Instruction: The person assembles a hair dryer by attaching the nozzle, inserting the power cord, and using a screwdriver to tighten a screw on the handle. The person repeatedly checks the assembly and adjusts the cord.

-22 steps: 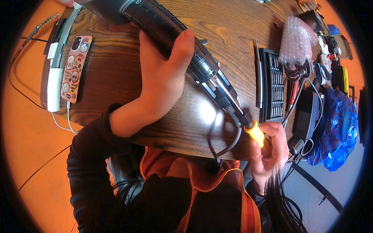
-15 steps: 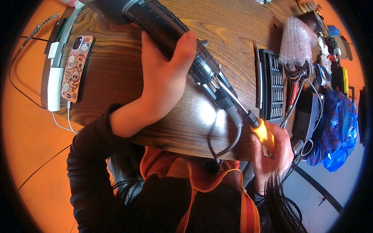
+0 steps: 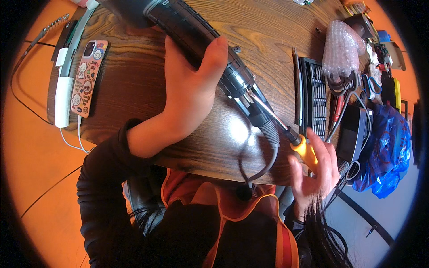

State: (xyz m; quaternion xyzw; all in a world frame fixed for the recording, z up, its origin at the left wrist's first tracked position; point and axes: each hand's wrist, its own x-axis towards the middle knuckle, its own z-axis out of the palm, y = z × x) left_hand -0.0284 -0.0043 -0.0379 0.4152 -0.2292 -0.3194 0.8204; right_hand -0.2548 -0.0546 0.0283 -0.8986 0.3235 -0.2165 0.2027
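Observation:
My left hand (image 3: 192, 89) is wrapped round the black handle of a corded appliance (image 3: 190, 29), shaped like a hair dryer, held slanting above the table. Its wider head runs out of view at the upper left. At the handle's lower end the casing is open, showing metal prongs beside a ribbed cord sleeve (image 3: 269, 133). The shaft of a yellow-handled screwdriver (image 3: 306, 153) reaches into that opening; its tip is hidden. My right hand (image 3: 315, 176) is loosely round the screwdriver's handle, index finger stretched along it and thumb standing off it.
On the wooden table's left lie a phone in a patterned case (image 3: 88, 80) and a white strip-like object (image 3: 64, 102), with cables. To the right are a black bit set (image 3: 313, 98), a bubble-wrapped item (image 3: 340, 49), a red-handled tool (image 3: 338, 108), a black box (image 3: 354, 134) and a blue plastic bag (image 3: 386, 152).
The fingers of my right hand have loosened and spread on the screwdriver's handle. My left hand and the appliance have shifted very slightly to the right.

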